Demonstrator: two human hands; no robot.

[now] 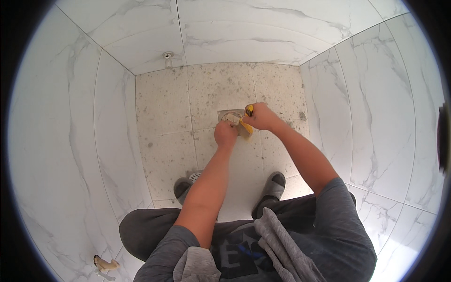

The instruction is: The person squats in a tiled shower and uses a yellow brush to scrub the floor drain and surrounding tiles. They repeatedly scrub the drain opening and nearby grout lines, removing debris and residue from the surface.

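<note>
Clenching pale scrap left, yellow tool right, hands hang over speckled tiles between marbled walls

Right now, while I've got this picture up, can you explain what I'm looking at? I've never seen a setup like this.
There's no robot here, just a person's two bare hands. The picture comes from a wide fisheye camera on the person's head, looking down, so straight edges bend near the rim.

The right hand grips a yellow tool. The left hand is close beside it, at a pale piece too small to make out. Both are over a square plate in the speckled floor. A round slotted piece lies by the left foot.
</note>
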